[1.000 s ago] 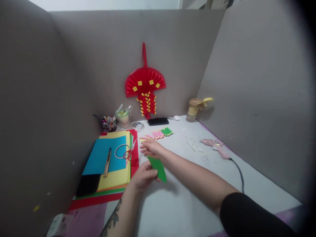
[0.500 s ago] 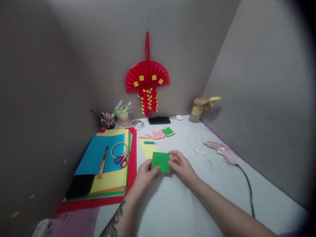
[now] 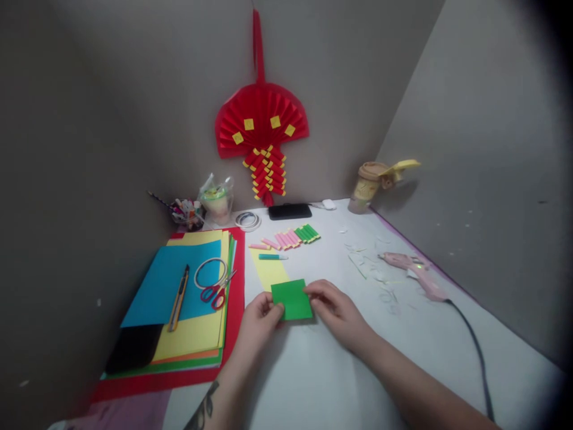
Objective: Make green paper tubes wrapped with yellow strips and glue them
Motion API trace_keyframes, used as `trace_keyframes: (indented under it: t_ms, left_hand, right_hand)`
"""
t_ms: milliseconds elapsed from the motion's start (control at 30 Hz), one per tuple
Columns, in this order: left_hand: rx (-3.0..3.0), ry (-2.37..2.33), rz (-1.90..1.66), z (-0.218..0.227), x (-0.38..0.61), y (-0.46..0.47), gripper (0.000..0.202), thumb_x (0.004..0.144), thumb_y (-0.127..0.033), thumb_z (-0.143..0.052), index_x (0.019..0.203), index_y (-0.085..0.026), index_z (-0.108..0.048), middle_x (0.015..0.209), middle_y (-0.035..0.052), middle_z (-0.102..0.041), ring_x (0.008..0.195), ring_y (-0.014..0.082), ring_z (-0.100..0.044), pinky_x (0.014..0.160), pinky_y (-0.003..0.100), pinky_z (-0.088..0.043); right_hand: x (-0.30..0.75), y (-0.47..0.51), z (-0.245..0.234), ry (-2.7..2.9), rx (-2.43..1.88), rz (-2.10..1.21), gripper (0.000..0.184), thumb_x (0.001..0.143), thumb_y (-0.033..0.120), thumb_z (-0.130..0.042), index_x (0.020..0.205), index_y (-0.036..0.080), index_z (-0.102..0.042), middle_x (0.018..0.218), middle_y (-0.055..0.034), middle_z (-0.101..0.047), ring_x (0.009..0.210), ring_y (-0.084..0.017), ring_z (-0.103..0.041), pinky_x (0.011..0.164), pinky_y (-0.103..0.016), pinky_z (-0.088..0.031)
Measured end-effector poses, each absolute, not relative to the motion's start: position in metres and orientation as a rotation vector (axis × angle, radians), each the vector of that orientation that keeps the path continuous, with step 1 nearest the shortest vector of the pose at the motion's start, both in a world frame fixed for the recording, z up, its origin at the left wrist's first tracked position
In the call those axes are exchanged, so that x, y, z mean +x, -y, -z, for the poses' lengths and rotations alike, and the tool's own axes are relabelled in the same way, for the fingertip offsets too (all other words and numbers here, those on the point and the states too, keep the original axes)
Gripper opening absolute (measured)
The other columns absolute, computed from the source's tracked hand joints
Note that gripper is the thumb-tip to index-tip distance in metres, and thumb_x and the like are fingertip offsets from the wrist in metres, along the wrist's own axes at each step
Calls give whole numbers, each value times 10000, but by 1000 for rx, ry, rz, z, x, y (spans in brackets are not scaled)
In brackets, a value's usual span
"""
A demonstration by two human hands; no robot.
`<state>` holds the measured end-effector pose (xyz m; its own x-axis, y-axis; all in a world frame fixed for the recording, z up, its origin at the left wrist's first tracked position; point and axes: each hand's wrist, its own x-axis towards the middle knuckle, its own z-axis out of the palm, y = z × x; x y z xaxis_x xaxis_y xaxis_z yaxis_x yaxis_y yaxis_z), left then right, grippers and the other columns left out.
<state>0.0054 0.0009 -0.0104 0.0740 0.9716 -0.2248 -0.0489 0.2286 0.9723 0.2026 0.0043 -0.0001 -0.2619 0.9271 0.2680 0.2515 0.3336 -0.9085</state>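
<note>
A small green paper square (image 3: 292,299) lies low over the white table (image 3: 322,370), held by both hands. My left hand (image 3: 257,319) pinches its left edge with thumb on top. My right hand (image 3: 336,309) grips its right edge with curled fingers. Just behind the square lies a yellow paper strip (image 3: 267,270) with a small blue-green stick (image 3: 272,257) at its far end. Further back sits a row of rolled pink and green paper tubes (image 3: 290,237).
A stack of coloured paper sheets (image 3: 188,298) at left carries red scissors (image 3: 213,292), a utility knife (image 3: 178,298) and a black pouch (image 3: 131,352). A pink glue gun (image 3: 412,269) with cord lies right. A red paper fan ornament (image 3: 262,128), cup (image 3: 369,185), phone (image 3: 290,211), tape roll (image 3: 248,220) stand behind.
My right hand drew back from the rolled tubes and took the green square's right edge. The square turned flat and now sits lower, held by both hands.
</note>
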Motion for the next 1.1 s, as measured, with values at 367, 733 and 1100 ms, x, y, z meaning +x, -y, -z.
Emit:
trace_keyframes:
  t_ms: [367,733,1100]
  left_hand:
    - [871,-1065,-1022,-3,6,3,342,709,-394,-685,929,-145,-602,759,33,-611,674,140,-566,594,227,-417]
    - [832,-1129,-1090,-7,7,1,292,641,-320,-714,840,-139,-600,512,-68,-464,472,74,-445,495,190,-352]
    - [1558,-1425,-1083,2,-3,-2,235,825,-208,-481,1005,-177,-629,1017,98,-665,926,212,-597,827,331,-453]
  right_hand:
    - [196,-2,-2,1726,-1011,-1163,174,773,119,-501,794,223,-640,825,-24,-613,794,-170,-589,730,-293,-460]
    - [198,-5,-1,1624,-943,-1161,100,808,191,-531,834,212,-625,975,-66,-582,935,-200,-576,830,-335,-456]
    - [215,-19,-1,1499,-1419,-1058,162,731,328,-575,764,195,-663,726,-30,-659,672,-192,-577,628,-308,-455]
